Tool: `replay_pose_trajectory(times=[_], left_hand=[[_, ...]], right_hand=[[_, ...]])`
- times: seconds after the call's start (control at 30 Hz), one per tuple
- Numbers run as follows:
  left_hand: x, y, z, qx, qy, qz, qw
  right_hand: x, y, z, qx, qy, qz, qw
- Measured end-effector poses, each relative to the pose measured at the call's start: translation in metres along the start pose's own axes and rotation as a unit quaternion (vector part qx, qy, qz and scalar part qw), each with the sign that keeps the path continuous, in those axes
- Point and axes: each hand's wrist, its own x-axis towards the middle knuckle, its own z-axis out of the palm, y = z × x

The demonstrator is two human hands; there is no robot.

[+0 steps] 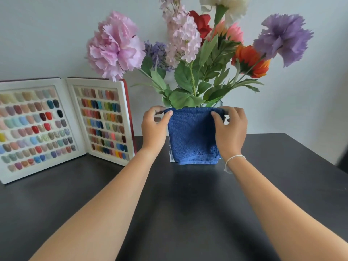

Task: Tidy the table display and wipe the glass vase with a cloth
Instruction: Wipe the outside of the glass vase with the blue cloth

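Note:
A square glass vase [211, 104] full of artificial flowers [188, 46] stands on the dark table [188, 204] near the wall. A blue cloth [192, 136] hangs flat over the vase's front face and hides most of the glass. My left hand [153, 129] pinches the cloth's upper left corner at the vase rim. My right hand [230, 129] pinches the upper right corner, and a white string bracelet sits on its wrist. Only the rim and a strip of glass at the lower left edge show.
An open white display book of coloured nail samples [62, 125] stands propped at the left, its right panel close to the vase. A pink flower overhangs it. A grey wall runs right behind. The table's right edge slants down at the far right.

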Motion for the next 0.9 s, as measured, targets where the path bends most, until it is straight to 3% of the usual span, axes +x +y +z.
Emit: replay_pose_trajectory(times=[0.13,0.27,0.4,0.63,0.9], left_hand=[[0.001,-0.014,0.001,-0.069,-0.021,-0.064,0.995],[0.004,-0.015,0.002,-0.120,-0.123,-0.169,0.970],[0.004,-0.020,0.007,-0.127,-0.198,-0.169,0.957],[-0.001,-0.016,0.007,-0.109,-0.202,-0.134,0.964],[-0.030,-0.001,0.011,-0.058,-0.138,-0.131,0.980]], right_hand=[[0.000,0.007,0.007,-0.011,0.029,-0.004,0.999],[0.000,0.011,0.010,-0.016,0.067,0.015,0.997],[0.000,0.010,0.013,-0.053,0.053,0.031,0.997],[-0.016,0.007,0.013,-0.046,0.057,0.036,0.997],[-0.048,-0.001,0.021,0.038,-0.083,0.043,0.995]])
